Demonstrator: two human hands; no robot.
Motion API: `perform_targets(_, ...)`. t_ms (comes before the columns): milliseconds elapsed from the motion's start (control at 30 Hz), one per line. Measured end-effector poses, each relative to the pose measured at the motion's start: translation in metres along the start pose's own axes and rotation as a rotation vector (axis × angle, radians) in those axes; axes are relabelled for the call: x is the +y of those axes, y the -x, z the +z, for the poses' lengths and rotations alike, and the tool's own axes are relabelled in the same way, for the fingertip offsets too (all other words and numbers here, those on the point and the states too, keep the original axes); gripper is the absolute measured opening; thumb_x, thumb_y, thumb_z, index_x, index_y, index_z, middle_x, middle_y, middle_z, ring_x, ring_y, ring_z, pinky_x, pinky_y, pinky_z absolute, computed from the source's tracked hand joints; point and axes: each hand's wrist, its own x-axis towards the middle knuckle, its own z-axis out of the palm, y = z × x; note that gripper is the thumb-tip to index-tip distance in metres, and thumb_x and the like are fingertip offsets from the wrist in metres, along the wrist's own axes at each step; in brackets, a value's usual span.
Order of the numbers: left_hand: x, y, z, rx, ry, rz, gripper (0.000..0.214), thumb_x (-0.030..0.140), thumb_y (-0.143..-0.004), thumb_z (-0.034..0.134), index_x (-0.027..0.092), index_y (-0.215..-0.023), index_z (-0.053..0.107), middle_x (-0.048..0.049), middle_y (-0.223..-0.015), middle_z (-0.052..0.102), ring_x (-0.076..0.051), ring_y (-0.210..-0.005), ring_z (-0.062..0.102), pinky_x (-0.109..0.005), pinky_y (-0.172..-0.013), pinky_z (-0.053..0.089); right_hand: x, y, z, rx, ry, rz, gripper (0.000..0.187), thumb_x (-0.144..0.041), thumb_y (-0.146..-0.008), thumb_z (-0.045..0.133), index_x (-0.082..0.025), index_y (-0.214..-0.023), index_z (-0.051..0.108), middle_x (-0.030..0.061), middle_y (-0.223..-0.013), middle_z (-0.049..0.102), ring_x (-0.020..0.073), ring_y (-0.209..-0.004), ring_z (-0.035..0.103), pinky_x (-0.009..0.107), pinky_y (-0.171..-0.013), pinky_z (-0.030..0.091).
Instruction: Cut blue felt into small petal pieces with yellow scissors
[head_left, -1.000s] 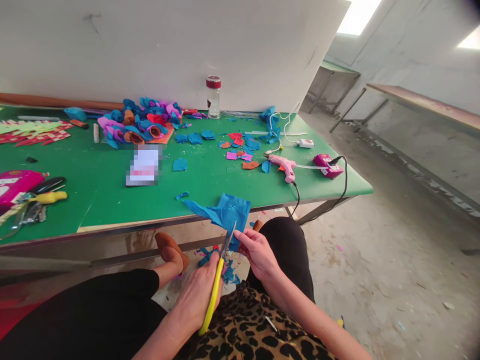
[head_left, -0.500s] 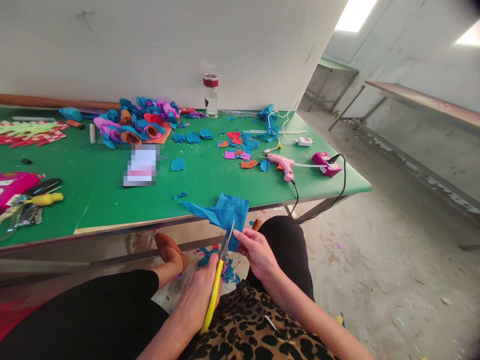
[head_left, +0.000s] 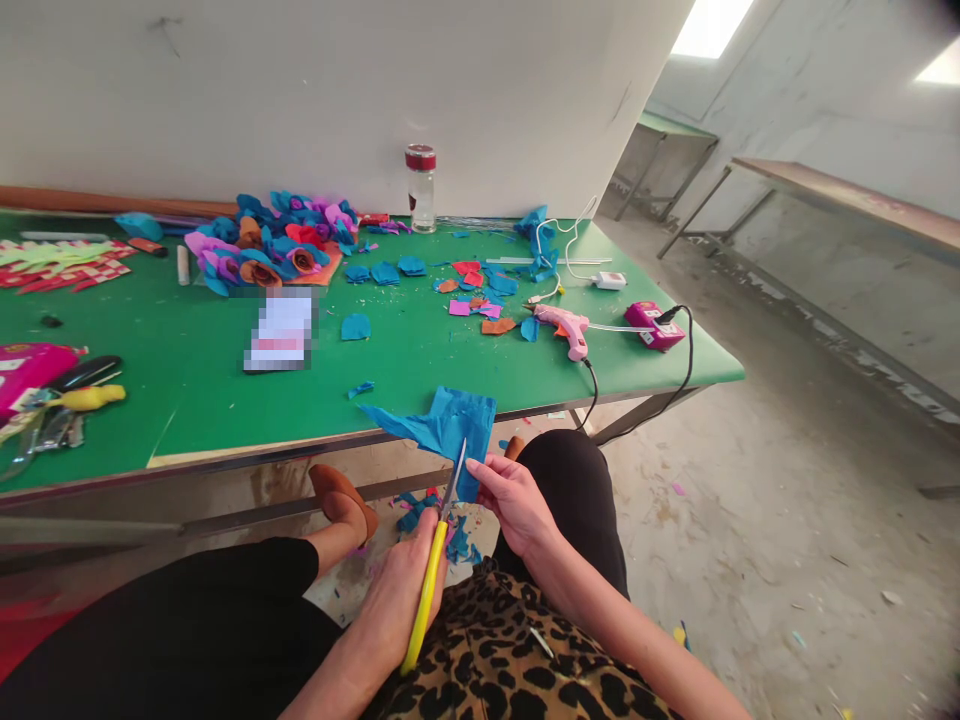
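My left hand is closed around the yellow handles of a pair of scissors. Their blades point up and away from me, lying against a piece of blue crepe paper. My right hand pinches the paper's lower right edge between thumb and fingers, close to the blades. The paper has a long pointed strip reaching left over the table's front edge. Part of the left hand's fingers is hidden behind the scissors.
On the green table lie a pink glue gun, cut paper pieces, a bunch of paper flowers and a blurred-out phone. A red-lidded glass jar stands against the wall. Paper scraps litter the floor.
Both hands, the scissors and the paper hold almost the same position. The view has shifted very slightly.
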Motion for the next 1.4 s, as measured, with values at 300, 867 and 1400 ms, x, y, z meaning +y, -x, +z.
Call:
perform_targets(300,-0.019,0.016,-0.051,-0.041,-0.174,0.194,0.033,0.022,-0.09,0.039,0.021,-0.123,0.044,-0.0037,-0.082,0.065,-0.019,-0.069,0.063,-0.029,-0.066,0.048,-0.019,0.005,-0.002,-0.05,0.133,0.014,0.039,-0.049,-0.057,0.087,-0.015,-0.066,0.07,-0.0008,-0.061,0.066,0.0084,-0.053,0.052,0.022,-0.056,0.04)
perform_targets(867,0.01,0.003,-0.111,-0.188,-0.591,0.325,0.022,0.013,-0.095,0.033,0.022,-0.102,0.052,-0.006,-0.089,0.067,-0.022,-0.073,0.065,-0.032,-0.062,0.04,-0.037,0.016,-0.015,-0.215,0.291,0.074,0.039,-0.047,-0.055,0.088,-0.013,-0.07,0.075,0.001,-0.061,0.069,0.0091,-0.053,0.053,0.023,-0.055,0.04)
perform_targets(1400,0.012,0.002,-0.109,-0.216,-0.64,0.339,0.027,0.007,-0.093,0.031,0.022,-0.102,0.052,-0.0055,-0.09,0.066,-0.02,-0.074,0.065,-0.031,-0.062,0.04,-0.035,0.015,-0.018,-0.276,0.318,0.092,0.043,-0.05,-0.056,0.088,-0.013,-0.075,0.078,0.0009,-0.064,0.069,0.0081,-0.053,0.052,0.023,-0.057,0.042)
